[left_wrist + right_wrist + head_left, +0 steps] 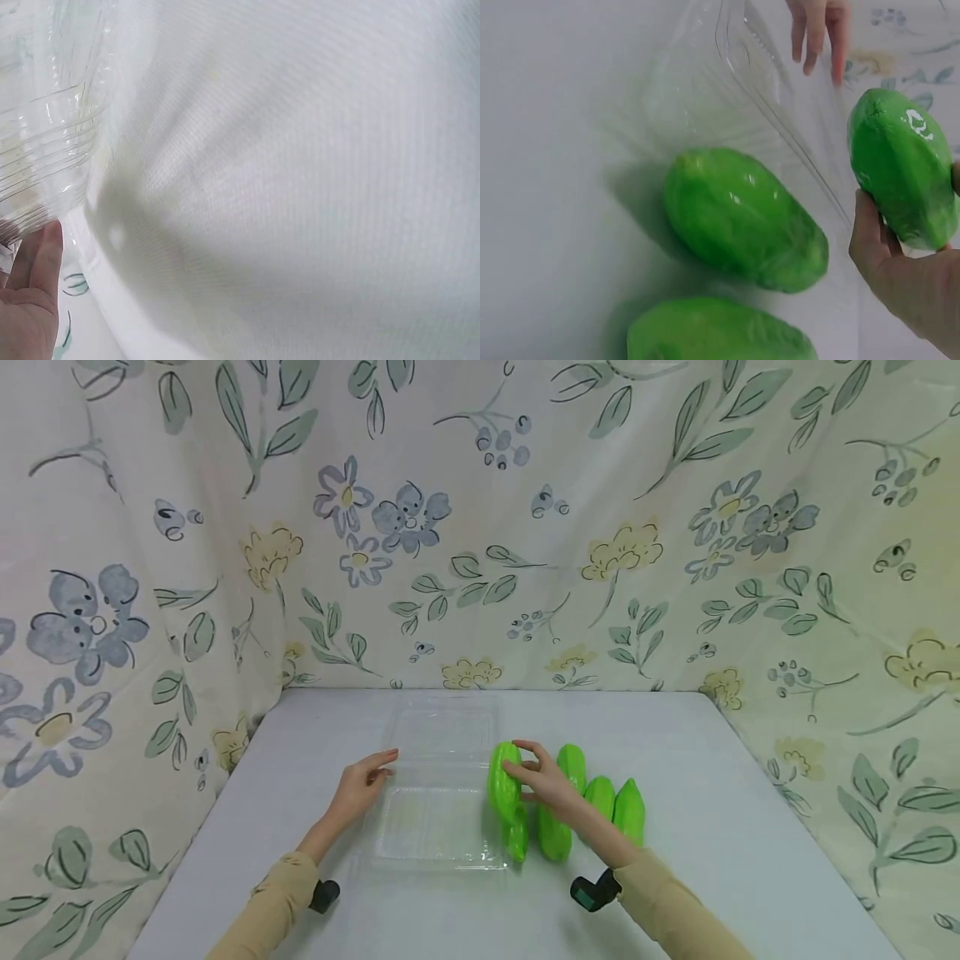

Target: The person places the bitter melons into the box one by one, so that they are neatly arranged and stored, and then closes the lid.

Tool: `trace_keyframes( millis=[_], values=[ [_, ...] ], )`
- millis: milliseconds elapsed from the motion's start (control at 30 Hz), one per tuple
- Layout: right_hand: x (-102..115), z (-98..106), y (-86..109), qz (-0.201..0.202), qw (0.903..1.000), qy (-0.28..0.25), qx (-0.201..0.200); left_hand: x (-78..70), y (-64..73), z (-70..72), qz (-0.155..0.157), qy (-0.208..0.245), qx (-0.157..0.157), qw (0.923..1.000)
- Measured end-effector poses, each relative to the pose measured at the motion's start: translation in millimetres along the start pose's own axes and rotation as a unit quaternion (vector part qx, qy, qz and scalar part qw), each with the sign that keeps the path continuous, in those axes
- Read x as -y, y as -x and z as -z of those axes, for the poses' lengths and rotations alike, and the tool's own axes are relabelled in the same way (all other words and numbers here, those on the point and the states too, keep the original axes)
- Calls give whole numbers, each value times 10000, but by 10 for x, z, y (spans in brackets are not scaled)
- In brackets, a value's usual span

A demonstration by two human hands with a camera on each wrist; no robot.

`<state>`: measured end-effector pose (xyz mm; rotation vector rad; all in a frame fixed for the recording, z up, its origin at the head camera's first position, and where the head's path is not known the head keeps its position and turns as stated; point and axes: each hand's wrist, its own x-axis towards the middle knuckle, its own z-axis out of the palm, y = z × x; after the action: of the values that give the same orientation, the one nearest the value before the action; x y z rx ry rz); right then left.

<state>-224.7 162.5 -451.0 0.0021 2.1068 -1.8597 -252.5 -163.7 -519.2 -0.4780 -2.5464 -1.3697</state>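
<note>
A clear plastic clamshell box (442, 864) lies opened flat on the table, its lid (442, 702) folded toward the back. My left hand (363, 787) is at its left side near the hinge, fairly straight fingertips against the edge; the left wrist view shows these fingers (46, 259) at the ribbed plastic wall (52, 150). Between thumb and fingers, my right hand (551, 785) grips a glossy green papaya (502, 781), raised over the box's right edge. Below it in the head view is another green papaya (517, 839), close to the box's right side.
Several more green papayas (630, 810) lie right of the box, partly hidden behind my right hand and forearm. The white table (300, 735) ends at a hanging floral cloth (480, 610). A black wrist camera (596, 892) sits under my right sleeve.
</note>
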Motion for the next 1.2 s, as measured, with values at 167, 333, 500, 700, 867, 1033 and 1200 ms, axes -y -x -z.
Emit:
trace_keyframes(
  millis=[167, 333, 500, 700, 867, 1033, 1200],
  values=[
    [-12, -165, -52, 11, 9997, -212, 115, 0, -6, -7, 8, -45, -14, 10000],
    [-25, -292, -110, 103, 9989, -381, 238, -14, -4, -9, 10, -45, -12, 10000],
    [-58, -427, -167, 173, 9987, -241, 405, -25, -4, -4, -24, -35, -25, 10000],
    [-111, -598, -191, 86, 9984, -245, 511, -24, -8, -7, -71, -23, -48, 10000],
    [-221, -739, -246, 90, 9979, -341, 545, -6, -5, -4, -38, -18, -23, 10000],
    [-286, -882, -262, 168, 9969, -463, 617, 17, -8, -8, 16, -69, -26, 10000],
    [-338, -1026, -297, 78, 9978, -419, 503, 22, -8, -6, 22, -100, -19, 9999]
  ],
)
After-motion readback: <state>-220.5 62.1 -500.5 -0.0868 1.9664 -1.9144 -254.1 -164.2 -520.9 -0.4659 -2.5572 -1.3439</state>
